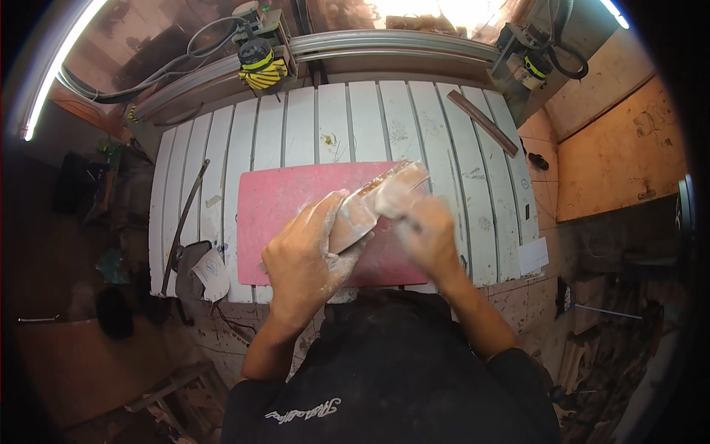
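My left hand (299,248), coated in pale dust, is closed around a flat brown wooden piece (351,229). The piece tilts up toward the far right, above a pink mat (277,196). My right hand (429,237) is smeared by motion; its fingers are bent against the piece's right side. A whitish, folded-looking pad (394,201) lies at those fingertips, pressed to the wood. Its exact kind is too blurred to tell.
The mat rests on a white slatted table (296,118). A dark rod (191,207) and a cap (211,274) lie at the left. A brown strip (482,123) lies far right, a paper sheet (533,256) near right. A metal rail (392,48) with machine heads spans behind.
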A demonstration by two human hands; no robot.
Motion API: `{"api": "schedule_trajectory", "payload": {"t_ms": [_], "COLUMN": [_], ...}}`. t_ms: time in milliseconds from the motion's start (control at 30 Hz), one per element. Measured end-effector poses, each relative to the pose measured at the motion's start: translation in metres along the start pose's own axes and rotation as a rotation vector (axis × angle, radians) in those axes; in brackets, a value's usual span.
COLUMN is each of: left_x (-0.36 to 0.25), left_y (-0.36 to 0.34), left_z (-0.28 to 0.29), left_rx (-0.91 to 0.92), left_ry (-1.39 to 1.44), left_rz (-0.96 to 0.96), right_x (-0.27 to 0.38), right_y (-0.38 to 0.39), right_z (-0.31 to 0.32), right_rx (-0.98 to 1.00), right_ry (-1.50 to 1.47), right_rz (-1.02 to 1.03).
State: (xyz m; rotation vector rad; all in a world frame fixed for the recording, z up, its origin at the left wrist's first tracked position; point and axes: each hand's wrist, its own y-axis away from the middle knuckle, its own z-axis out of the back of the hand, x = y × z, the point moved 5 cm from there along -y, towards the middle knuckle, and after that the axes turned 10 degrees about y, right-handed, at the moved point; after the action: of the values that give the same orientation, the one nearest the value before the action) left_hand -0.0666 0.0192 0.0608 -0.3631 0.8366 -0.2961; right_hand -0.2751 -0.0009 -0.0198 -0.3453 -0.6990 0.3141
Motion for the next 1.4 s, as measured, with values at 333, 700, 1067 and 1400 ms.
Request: {"api": "schedule_trajectory", "payload": {"t_ms": [333, 700, 1067, 1400], "left_x": [0.0, 0.002, 0.007, -0.002], "left_y": [-0.001, -0.007, -0.011, -0.009], "left_z": [-0.004, -0.001, 0.005, 0.0], "left_rx": [0.001, 0.001, -0.004, -0.029], "left_ry": [0.004, -0.009, -0.014, 0.016], "left_rz": [-0.017, 0.014, 0.031, -0.026], "right_x": [-0.015, 0.006, -0.02, -0.015], "right_y": [-0.012, -0.009, -0.031, -0.023], "right_z": [0.007, -0.002, 0.038, 0.013], "right_rx": [-0.188, -0.122, -0.263, -0.163], "right_ry": [0.197, 0.243, 0.149, 0.308], "right_rz": [0.013, 0.061, 0.086, -0.021]}}
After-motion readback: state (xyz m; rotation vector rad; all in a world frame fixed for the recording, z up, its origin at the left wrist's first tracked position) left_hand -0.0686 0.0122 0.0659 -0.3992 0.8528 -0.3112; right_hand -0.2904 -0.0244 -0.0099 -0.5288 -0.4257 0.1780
